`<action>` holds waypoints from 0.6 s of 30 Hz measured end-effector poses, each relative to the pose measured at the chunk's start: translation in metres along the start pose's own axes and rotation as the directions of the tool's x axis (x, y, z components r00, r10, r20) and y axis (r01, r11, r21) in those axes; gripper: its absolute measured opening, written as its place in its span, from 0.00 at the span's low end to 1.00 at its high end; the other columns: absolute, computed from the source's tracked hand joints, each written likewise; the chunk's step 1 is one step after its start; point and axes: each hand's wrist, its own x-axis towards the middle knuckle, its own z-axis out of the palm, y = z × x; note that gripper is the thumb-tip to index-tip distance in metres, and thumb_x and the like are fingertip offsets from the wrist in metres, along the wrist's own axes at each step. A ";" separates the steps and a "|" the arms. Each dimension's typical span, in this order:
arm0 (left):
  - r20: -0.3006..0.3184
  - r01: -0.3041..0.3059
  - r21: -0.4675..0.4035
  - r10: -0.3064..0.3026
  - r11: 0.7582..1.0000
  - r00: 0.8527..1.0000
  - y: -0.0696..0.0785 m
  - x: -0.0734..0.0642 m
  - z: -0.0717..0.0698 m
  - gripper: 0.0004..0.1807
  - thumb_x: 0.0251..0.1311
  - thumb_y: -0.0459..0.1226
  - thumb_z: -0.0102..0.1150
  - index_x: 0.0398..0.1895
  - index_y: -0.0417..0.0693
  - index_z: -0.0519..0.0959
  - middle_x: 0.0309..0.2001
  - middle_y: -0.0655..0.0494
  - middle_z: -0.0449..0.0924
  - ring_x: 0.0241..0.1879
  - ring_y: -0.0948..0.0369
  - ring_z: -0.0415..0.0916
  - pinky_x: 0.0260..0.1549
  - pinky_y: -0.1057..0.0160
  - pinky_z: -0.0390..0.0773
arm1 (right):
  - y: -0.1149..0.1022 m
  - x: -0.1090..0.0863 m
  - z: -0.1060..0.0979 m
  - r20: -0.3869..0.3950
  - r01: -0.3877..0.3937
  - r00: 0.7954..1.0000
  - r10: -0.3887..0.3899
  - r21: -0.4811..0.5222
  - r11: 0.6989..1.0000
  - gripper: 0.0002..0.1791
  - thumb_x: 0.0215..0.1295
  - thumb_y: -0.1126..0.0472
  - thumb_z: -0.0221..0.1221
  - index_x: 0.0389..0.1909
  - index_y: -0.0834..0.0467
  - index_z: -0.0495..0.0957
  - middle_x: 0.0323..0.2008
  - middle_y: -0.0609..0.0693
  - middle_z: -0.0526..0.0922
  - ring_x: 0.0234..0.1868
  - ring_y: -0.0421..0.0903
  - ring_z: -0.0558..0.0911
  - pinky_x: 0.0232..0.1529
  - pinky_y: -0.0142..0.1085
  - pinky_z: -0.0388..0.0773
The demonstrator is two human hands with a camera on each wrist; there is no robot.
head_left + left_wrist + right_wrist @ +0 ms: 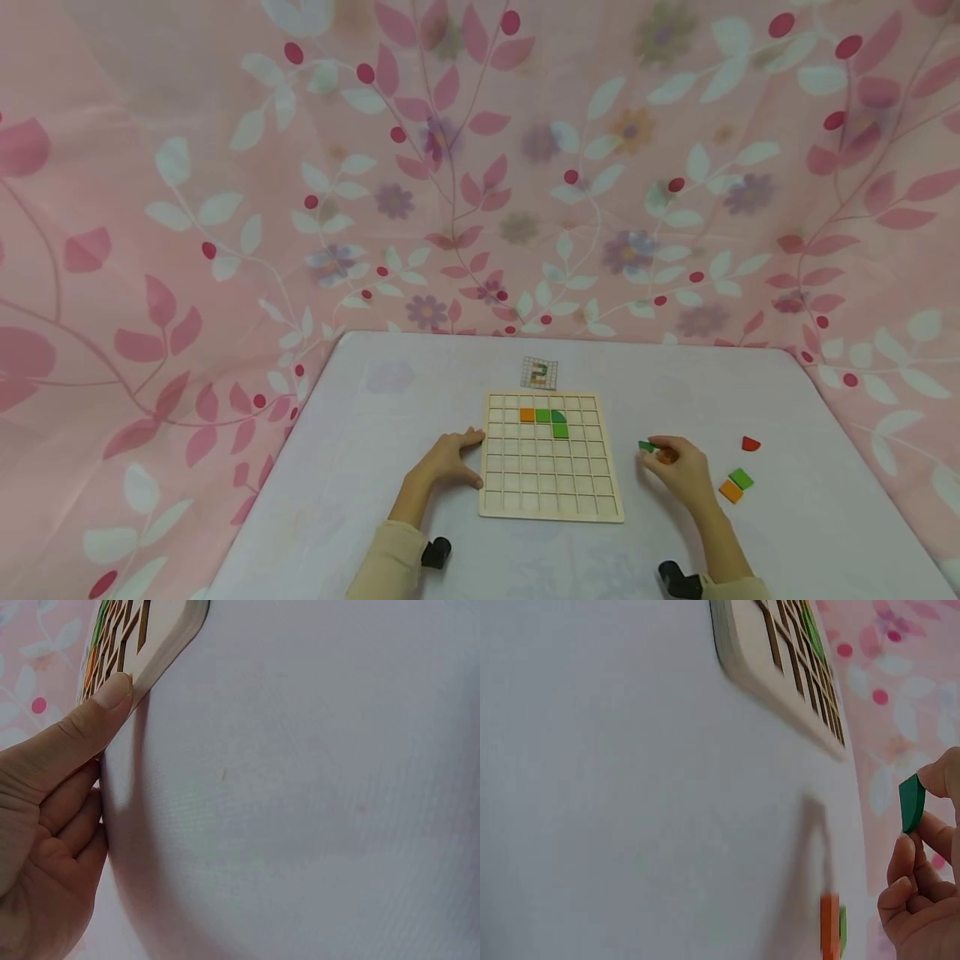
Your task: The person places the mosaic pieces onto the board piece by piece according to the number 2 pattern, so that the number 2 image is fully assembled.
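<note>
A pale wooden grid board (547,483) lies on the table, with an orange square (528,415), two green squares (543,415) and a dark green quarter-round piece (558,416) in its upper cells. My left hand (448,460) spreads along the board's left side; in the left wrist view its thumb (97,709) touches the edge. Right of the board, my right hand (681,468) pinches a green quarter-round piece (911,802) between thumb and fingers, above the table. An orange-brown patch under this hand in the head view is too small to make out.
Behind the board lies a small gridded pattern card (539,373). On the right of the white table (315,500) are a red quarter-round piece (751,444), a green square (742,478) and an orange square (731,492). A pink flowered cloth (480,167) hangs behind.
</note>
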 end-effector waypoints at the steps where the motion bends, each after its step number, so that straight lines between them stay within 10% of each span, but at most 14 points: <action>1: 0.000 0.001 0.002 -0.001 1.000 1.000 0.000 0.000 0.000 0.47 0.29 0.34 0.79 0.62 0.38 0.71 0.64 0.45 0.67 0.67 0.47 0.60 0.65 0.47 0.59 | -0.005 0.001 0.010 0.001 0.028 1.000 -0.028 0.019 0.999 0.14 0.44 0.69 0.67 0.34 0.70 0.82 0.28 0.56 0.81 0.27 0.43 0.76 0.26 0.26 0.73; 18: 0.005 0.008 -0.021 -0.008 1.000 1.000 0.000 -0.002 0.000 0.47 0.30 0.34 0.79 0.62 0.38 0.70 0.64 0.45 0.67 0.67 0.47 0.59 0.65 0.48 0.59 | -0.055 0.014 0.095 0.224 0.111 0.966 -0.132 0.108 0.988 0.13 0.46 0.66 0.66 0.34 0.68 0.82 0.31 0.53 0.81 0.31 0.44 0.75 0.32 0.35 0.77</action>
